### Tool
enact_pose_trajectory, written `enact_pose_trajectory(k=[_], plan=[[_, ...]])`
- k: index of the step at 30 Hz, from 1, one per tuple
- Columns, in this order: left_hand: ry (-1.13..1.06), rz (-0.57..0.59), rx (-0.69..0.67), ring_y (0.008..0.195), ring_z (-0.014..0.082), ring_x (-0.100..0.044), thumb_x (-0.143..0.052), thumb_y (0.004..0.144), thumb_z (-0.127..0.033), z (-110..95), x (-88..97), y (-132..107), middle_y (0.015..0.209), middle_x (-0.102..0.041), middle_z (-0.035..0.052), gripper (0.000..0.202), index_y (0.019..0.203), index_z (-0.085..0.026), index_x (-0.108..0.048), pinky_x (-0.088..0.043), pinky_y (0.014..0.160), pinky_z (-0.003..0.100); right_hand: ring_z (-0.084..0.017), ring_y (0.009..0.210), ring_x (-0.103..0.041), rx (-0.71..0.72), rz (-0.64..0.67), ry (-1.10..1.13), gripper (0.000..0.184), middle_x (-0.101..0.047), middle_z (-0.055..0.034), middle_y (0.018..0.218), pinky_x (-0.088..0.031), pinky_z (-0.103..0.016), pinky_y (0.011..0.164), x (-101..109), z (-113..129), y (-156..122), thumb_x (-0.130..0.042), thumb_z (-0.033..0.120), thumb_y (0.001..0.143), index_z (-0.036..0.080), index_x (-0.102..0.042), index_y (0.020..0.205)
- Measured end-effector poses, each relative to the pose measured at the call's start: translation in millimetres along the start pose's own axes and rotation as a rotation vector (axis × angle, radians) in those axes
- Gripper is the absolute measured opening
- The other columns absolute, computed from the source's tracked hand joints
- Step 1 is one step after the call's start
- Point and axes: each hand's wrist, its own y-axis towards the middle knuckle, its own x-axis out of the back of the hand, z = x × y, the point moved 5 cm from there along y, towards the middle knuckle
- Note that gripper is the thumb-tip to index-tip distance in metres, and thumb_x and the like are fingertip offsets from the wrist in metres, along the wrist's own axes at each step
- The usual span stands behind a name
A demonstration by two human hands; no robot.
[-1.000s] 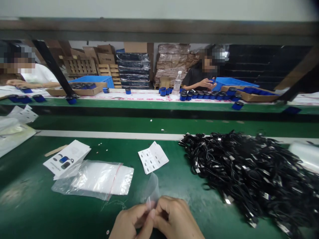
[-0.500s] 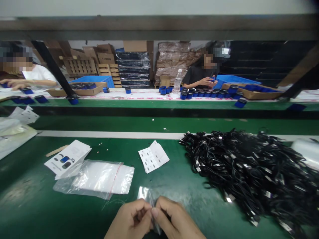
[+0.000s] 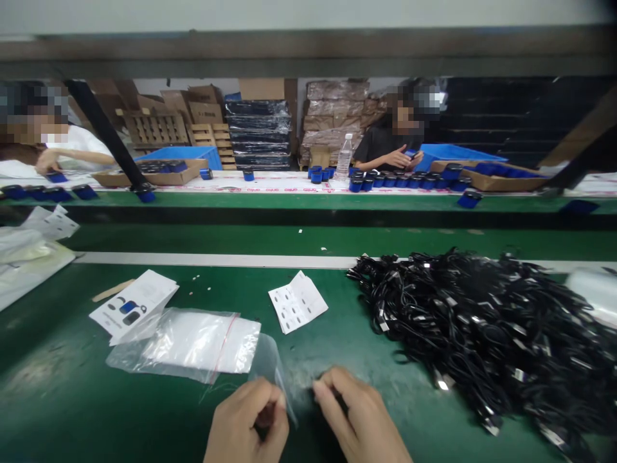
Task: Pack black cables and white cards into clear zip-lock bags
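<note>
Factory packing line: green conveyor bench (image 3: pixel 308 241), heaped black cables (image 3: pixel 486 328), stacked cartons (image 3: pixel 332 119) behind co-workers.

Head-worn view, forward-down, close over bench (image 3: pixel 337 360)

Green bench (image 3: pixel 67 399) with plastic bags (image 3: pixel 193 341), leaflets (image 3: pixel 297 310), booklet (image 3: pixel 134 306), black cable heap (image 3: pixel 486 328).

Both wrists (and cable pile (image 3: pixel 491 334)) cut by frame edges
</note>
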Motion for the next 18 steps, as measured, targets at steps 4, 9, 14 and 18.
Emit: enact_pose_trajectory(k=[4,9,14,18], plan=[[-0.036,0.059,-0.072,0.052,0.0089,-0.053,-0.042,0.084,-0.017,-5,-7.6,0,0.059,-0.053,-0.0038,0.018,0.068,-0.021,-0.05,-0.039,0.051,0.017,-0.014,0.078,-0.062,-0.02,0.232,0.215,0.013,-0.066,-0.0013,0.085,-0.044,-0.021,0.07,-1,14,0,-0.05,0.023,0.085,0.021,-0.061,0.091],[-0.017,0.064,-0.115,0.052,0.0089,-0.051,-0.038,0.087,-0.018,-12,-12.2,3,0.056,-0.051,-0.0028,0.026,0.064,-0.02,-0.048,-0.037,0.05,0.018,-0.015,0.072,-0.062,0.103,0.182,0.018,0.026,-0.067,-0.0016,0.078,-0.041,-0.024,0.069,-8,17,-2,-0.038,0.015,0.086,0.021,-0.063,0.082],[0.095,0.009,-0.173,0.045,0.007,-0.047,-0.041,0.078,-0.012,-14,-11.8,4,0.049,-0.045,-0.004,0.026,0.053,-0.02,-0.035,-0.033,0.044,0.017,-0.014,0.055,-0.052,0.236,-0.063,-0.308,0.022,-0.059,-0.0001,0.06,-0.03,-0.027,0.058,-17,14,-6,-0.041,0.012,0.079,0.02,-0.054,0.063],[0.119,-0.047,-0.107,0.044,0.0063,-0.045,-0.041,0.07,-0.01,-11,-10.0,1,0.048,-0.042,-0.0059,0.02,0.054,-0.021,-0.036,-0.033,0.044,0.015,-0.014,0.052,-0.048,0.158,-0.299,-0.331,0.025,-0.054,-0.0001,0.056,-0.026,-0.028,0.058,-10,7,-5,-0.038,0.012,0.078,0.02,-0.048,0.057]])
